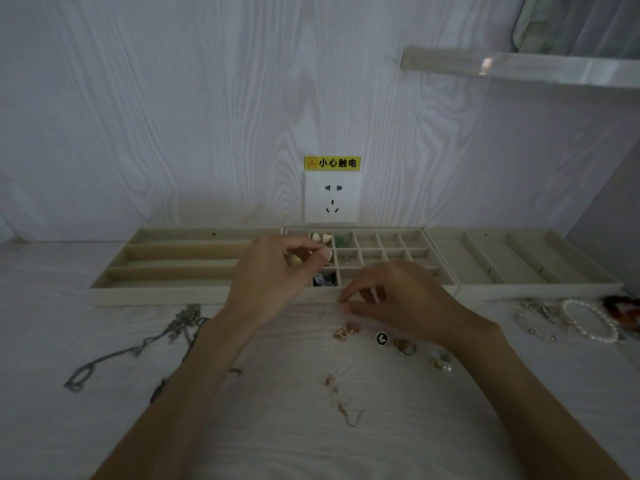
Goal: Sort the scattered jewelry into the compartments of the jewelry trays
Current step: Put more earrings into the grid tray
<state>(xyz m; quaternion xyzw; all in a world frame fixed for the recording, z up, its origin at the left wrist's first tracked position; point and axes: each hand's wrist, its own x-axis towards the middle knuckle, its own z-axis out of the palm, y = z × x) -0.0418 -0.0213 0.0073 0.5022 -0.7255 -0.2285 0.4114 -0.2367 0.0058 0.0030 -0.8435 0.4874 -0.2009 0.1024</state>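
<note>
My left hand [273,271] hovers over the grid tray [433,271], thumb and fingers curled together, pinching a small pale yellow bead [296,260] above the tray's left cells. My right hand [394,299] sits at the tray's front lip, fingers bent toward the thumb just over the table [104,427]; I cannot tell whether they pinch anything.

The grid tray is beige and velvety, cut into small square cells. Its top row holds cream shell-like pieces [320,237] and, one cell to 3 o'clock, something green [343,240]. A front cell holds dark, glinting bits [323,280]. Flanking it are a long-slot tray [166,268] at 9 o'clock and a ridged tray [526,261] at 3 o'clock, both the same matte beige.

The rest of the jewelry lies loose on the white wood-grain table. At 6 o'clock from my right hand are two amber, glossy earrings [346,330], a round black stud [382,338], gold rings [405,346] and thin hooked earrings [349,412]. At 8 o'clock, dull silver chains [138,348] trail partly under my left arm. At 3 o'clock sit a pearl bracelet [588,320] and a red-orange one [623,308], touching the edge of view.
</note>
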